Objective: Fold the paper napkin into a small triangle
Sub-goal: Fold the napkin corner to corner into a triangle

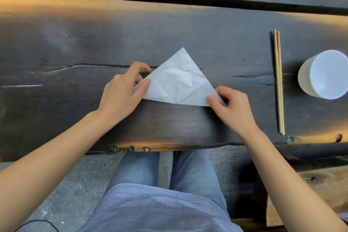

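Note:
A white paper napkin lies on the dark wooden table as a creased triangle, its apex pointing away from me and its long edge toward me. My left hand pinches the triangle's left corner between thumb and fingers. At the right corner, my right hand grips the paper with thumb on top. Both corners are partly hidden by my fingers.
A pair of wooden chopsticks lies lengthwise to the right of the napkin. A white paper cup stands at the right edge of view. The table's near edge runs just above my knees.

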